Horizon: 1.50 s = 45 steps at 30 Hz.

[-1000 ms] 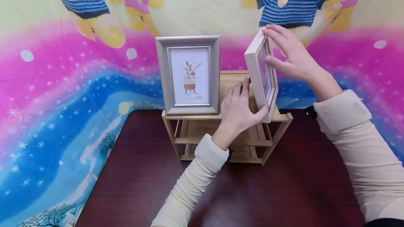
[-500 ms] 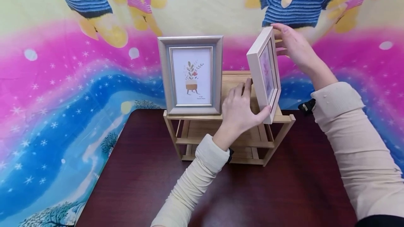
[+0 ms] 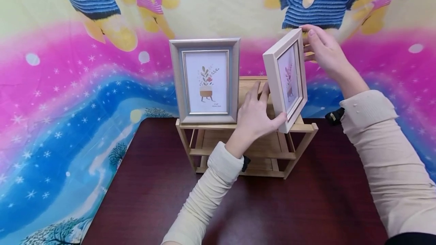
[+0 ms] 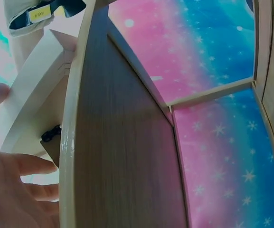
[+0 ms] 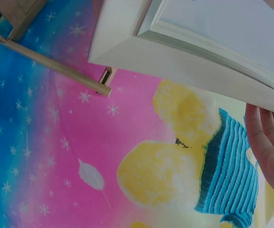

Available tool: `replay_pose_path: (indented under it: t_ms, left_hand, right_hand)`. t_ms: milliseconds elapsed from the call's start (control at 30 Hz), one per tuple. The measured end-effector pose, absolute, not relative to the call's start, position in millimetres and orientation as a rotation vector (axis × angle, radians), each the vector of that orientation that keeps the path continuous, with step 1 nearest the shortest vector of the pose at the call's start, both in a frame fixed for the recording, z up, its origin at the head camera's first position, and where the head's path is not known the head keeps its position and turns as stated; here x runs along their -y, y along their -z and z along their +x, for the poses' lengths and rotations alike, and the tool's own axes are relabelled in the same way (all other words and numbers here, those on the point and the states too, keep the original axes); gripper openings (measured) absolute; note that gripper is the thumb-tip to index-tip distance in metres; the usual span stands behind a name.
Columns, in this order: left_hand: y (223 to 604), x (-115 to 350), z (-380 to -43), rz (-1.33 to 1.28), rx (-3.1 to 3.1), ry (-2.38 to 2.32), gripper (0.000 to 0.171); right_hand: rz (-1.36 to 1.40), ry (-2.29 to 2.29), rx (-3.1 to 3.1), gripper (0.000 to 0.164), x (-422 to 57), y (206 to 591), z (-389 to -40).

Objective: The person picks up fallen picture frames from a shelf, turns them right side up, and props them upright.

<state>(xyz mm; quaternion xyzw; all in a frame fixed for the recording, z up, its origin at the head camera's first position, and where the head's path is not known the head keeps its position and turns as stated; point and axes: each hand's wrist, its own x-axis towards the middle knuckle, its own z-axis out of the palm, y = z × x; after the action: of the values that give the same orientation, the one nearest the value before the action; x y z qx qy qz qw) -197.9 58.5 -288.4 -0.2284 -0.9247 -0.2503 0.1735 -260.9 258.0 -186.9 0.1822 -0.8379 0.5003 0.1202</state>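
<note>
A pale cream picture frame (image 3: 273,73) stands angled on the right part of the wooden rack (image 3: 301,127), its flower print (image 3: 289,78) facing right. At its lower left edge my left hand (image 3: 253,114) grips it, thumb on the front side and fingers reaching behind. In the left wrist view, the frame's side (image 4: 37,71) lies between the thumb and the other fingers (image 4: 32,164). My right hand (image 3: 325,50) holds the upper right edge, its fingers passing behind. The right wrist view shows those fingers (image 5: 258,128) at the frame's border.
A silver-grey picture frame (image 3: 233,86) with a potted-plant print stands upright on the rack's left part. Below the top are lower shelves (image 3: 235,143). The rack stands on a dark red table (image 3: 146,184), before a colourful cartoon backdrop (image 3: 85,93).
The right hand's thumb has left the front of the cream frame, and its fingers have gone behind the edge. The frame has turned so its print shows more toward the head camera.
</note>
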Motion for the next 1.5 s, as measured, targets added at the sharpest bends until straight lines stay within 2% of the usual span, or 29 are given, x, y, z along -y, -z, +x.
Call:
replay_pose_path:
  t_ms: [433,1133,1500]
  left_hand:
    - [303,-60,-187,-0.735,1.966,0.888,0.080]
    - [306,-47,-192,-0.820,1.922,1.162,0.063]
    - [304,-39,-194,-0.752,1.957,1.124,0.054]
  right_hand:
    - [0.519,-1.474,2.400,0.043,-261,191,-262]
    - [0.423,-1.441,2.447,0.045,-271,192,-251]
    - [0.477,-1.420,2.374,0.051,-280,198,-242]
